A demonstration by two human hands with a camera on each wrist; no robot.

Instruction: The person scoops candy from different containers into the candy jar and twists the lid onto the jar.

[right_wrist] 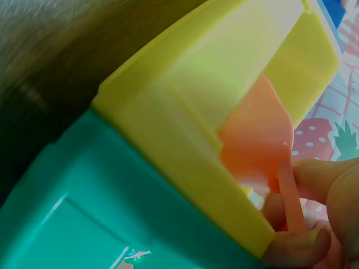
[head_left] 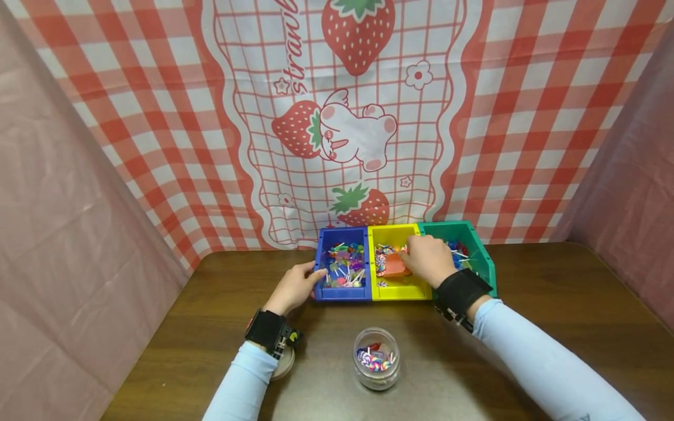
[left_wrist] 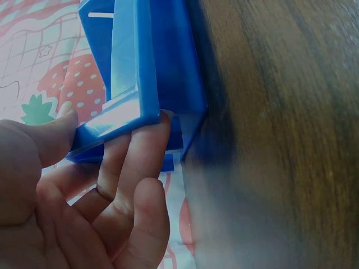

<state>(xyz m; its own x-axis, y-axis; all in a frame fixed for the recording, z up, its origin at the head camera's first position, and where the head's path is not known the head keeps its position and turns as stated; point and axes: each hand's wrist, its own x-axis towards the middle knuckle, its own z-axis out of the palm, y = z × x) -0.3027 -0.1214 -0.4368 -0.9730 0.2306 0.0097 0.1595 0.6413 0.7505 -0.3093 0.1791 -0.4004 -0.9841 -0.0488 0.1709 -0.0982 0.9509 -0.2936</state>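
Note:
My left hand (head_left: 292, 287) grips the left side wall of a blue bin (head_left: 344, 294), its thumb on the rim and fingers underneath, as the left wrist view shows. In my right hand (head_left: 430, 261) is the handle of an orange-pink scoop (right_wrist: 259, 137). The scoop's bowl is down inside the yellow bin (head_left: 401, 293), among swirl-patterned candy pieces (head_left: 381, 263). Whether the bowl carries any pieces I cannot tell. A clear jar (head_left: 377, 380) with several colourful candy charms inside stands upright in front of the bins.
A green bin (head_left: 491, 272) adjoins the yellow one on the right, partly behind my right hand. Small lollipop-like pieces (head_left: 347, 275) fill the blue bin. A pale round lid (head_left: 284, 367) lies beneath my left wrist. Behind the bins hangs a strawberry-print cloth (head_left: 363, 193).

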